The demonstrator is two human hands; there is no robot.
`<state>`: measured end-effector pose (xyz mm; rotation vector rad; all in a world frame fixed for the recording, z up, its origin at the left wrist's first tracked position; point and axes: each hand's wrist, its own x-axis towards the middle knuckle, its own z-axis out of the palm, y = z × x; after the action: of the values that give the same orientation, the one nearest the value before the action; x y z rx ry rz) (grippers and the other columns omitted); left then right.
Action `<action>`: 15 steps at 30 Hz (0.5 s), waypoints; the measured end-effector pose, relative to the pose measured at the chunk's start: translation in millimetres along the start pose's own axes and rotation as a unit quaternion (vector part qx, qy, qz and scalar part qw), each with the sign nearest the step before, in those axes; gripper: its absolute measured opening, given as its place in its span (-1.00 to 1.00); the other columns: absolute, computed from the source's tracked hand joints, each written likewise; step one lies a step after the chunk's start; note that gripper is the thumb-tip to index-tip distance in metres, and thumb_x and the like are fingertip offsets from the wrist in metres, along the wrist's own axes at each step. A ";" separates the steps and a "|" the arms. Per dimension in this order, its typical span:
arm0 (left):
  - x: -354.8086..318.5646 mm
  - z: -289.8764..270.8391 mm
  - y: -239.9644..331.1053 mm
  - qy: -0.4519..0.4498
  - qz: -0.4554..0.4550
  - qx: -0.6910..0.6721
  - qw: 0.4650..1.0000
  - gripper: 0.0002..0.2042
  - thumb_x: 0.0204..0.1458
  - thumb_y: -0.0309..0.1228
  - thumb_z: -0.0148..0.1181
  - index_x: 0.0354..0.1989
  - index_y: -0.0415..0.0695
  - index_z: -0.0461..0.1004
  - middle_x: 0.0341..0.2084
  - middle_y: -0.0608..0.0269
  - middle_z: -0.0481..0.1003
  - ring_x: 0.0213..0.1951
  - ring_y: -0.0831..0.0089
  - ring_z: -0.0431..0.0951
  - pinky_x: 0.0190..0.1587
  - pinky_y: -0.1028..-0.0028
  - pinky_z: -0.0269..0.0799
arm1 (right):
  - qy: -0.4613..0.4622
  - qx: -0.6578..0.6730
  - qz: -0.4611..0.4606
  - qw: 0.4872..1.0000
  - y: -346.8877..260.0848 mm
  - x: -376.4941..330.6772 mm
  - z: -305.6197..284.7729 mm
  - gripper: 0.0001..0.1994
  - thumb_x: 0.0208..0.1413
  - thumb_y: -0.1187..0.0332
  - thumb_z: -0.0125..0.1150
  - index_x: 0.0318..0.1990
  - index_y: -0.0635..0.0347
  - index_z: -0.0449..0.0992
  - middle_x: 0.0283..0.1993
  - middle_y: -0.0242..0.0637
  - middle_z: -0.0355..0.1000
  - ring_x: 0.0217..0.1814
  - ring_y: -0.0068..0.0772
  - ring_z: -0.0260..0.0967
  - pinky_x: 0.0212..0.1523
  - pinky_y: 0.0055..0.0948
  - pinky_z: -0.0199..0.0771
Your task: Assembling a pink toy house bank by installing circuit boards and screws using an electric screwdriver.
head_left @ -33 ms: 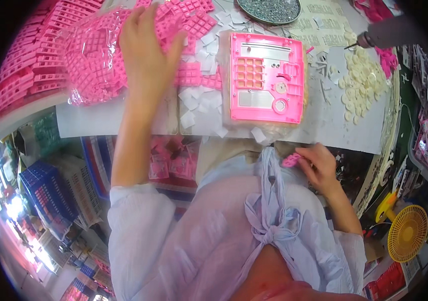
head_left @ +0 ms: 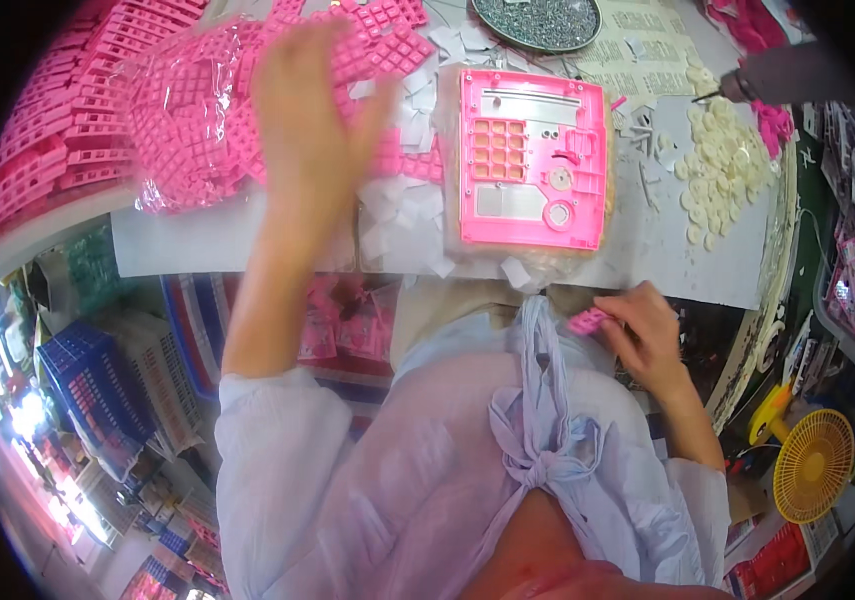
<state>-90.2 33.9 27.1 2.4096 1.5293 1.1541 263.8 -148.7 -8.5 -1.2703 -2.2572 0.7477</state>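
Observation:
My left hand [head_left: 312,140] is over a heap of pink keypad pieces [head_left: 377,45], smeared by motion. Its thumb stands apart from the fingers, which look stretched out, and I make out nothing in them. Beside it lies a clear plastic bag [head_left: 182,120] full of the same keypads. My right hand [head_left: 647,335] is low at the table's front edge, in front of my body, its fingers closed on a small pink plastic piece [head_left: 587,321]. In the middle of the table, a pink toy housing [head_left: 532,158] with a grid of square openings lies on a plastic-wrapped pad.
Pink frames [head_left: 117,90] are stacked at the far left. White paper squares [head_left: 407,205] lie scattered near the housing. A round dish of small screws [head_left: 537,20] stands at the back. Cream discs [head_left: 722,165] are heaped at right, with a dark power screwdriver [head_left: 787,78] above them.
My left hand has shifted a little to the right and nearer, and it is more blurred. My right hand stays almost in place with the pink piece, which has turned slightly.

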 end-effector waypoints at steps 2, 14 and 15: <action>-21.5 -1.3 60.7 -0.092 0.001 -0.165 0.982 -0.58 0.05 -0.41 0.37 0.09 -0.22 0.46 -0.21 0.10 0.55 -0.25 0.21 0.56 -0.16 0.31 0.48 | -0.001 0.002 -0.045 0.999 -22.3 36.5 -34.5 -0.69 -0.03 0.50 0.41 -0.07 0.12 0.63 -0.35 -0.30 0.47 -0.35 -0.21 0.39 -0.30 -0.32 0.44; -66.3 -4.4 84.9 -0.277 -0.206 -0.368 0.863 -0.87 0.11 -0.43 0.31 -0.34 -0.25 0.55 -0.55 0.20 0.49 -0.54 0.43 0.48 -0.46 0.44 0.38 | 0.000 0.391 0.108 0.914 -31.1 147.7 -18.5 -0.68 0.08 0.44 0.39 0.00 0.25 0.56 -0.12 -0.22 0.56 -0.11 -0.48 0.55 -0.10 -0.55 0.54; -67.5 -6.9 80.9 -0.266 -0.185 -0.331 0.886 -0.90 0.12 -0.48 0.30 -0.32 -0.26 0.55 -0.55 0.28 0.48 -0.52 0.57 0.43 -0.47 0.51 0.32 | -0.015 0.325 0.096 0.941 -28.5 159.9 -19.7 -0.69 0.09 0.41 0.39 -0.01 0.25 0.56 -0.13 -0.22 0.57 -0.14 -0.46 0.56 -0.12 -0.53 0.55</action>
<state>-48.8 -63.3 28.7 1.6794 1.0991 0.6874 181.0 -17.1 42.8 -1.1438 -1.6806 1.4402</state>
